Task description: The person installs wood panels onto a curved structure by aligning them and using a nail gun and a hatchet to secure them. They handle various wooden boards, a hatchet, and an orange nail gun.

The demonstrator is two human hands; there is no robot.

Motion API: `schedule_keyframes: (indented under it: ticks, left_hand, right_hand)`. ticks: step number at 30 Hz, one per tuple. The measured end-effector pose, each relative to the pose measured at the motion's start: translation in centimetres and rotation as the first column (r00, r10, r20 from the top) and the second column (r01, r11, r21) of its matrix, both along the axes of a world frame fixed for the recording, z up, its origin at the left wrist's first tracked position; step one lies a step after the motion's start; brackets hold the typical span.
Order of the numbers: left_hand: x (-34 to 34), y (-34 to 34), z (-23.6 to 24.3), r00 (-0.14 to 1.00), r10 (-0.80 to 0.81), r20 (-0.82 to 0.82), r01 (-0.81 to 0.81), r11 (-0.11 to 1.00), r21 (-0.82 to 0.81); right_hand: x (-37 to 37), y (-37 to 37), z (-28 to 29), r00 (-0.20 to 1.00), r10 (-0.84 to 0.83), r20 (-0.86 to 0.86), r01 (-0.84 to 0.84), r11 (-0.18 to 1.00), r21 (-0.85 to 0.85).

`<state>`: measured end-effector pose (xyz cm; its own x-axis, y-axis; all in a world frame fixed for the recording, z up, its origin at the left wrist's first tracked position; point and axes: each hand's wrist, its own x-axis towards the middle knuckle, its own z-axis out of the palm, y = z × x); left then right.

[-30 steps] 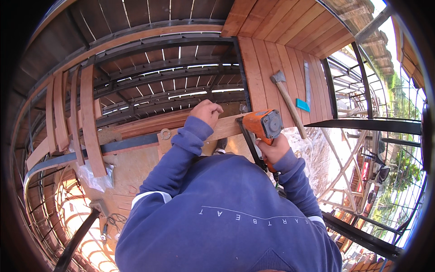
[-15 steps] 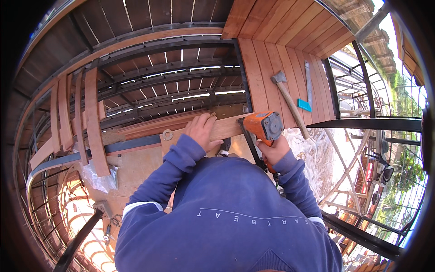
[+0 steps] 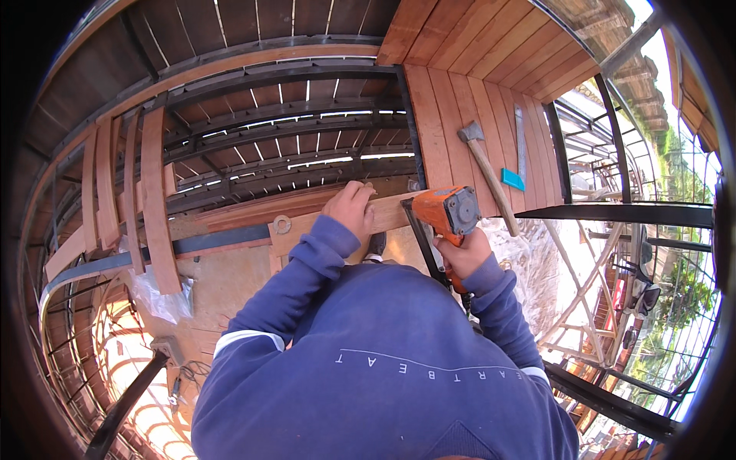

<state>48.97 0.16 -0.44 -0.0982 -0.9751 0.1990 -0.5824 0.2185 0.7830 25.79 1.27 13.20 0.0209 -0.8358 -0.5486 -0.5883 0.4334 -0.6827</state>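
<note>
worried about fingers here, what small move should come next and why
Perhaps steady the wooden board with the left hand, well clear of the orange nail gun: the right hand grips that tool at the board, and the left hand is to its left.

Right hand (image 3: 464, 251) gripping orange nail gun (image 3: 447, 211), left hand (image 3: 351, 210) over wooden board (image 3: 389, 215); hatchet (image 3: 488, 173) on reddish planks (image 3: 435, 138)
</note>
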Motion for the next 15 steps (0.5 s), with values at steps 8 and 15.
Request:
schedule_keyframes:
  ticks: [8, 15]
  left_hand:
    - [-0.3, -0.1, 0.0, 1.000, 0.011, 0.013, -0.011, 1.000, 0.001]
    - [-0.3, 0.0, -0.2, 0.999, 0.031, 0.012, -0.031, 0.999, -0.009]
  right_hand:
    - [-0.1, -0.3, 0.6, 0.999, 0.041, -0.031, -0.041, 0.999, 0.008]
    - [0.4, -0.6, 1.2, 0.999, 0.034, -0.024, -0.034, 0.999, 0.003]
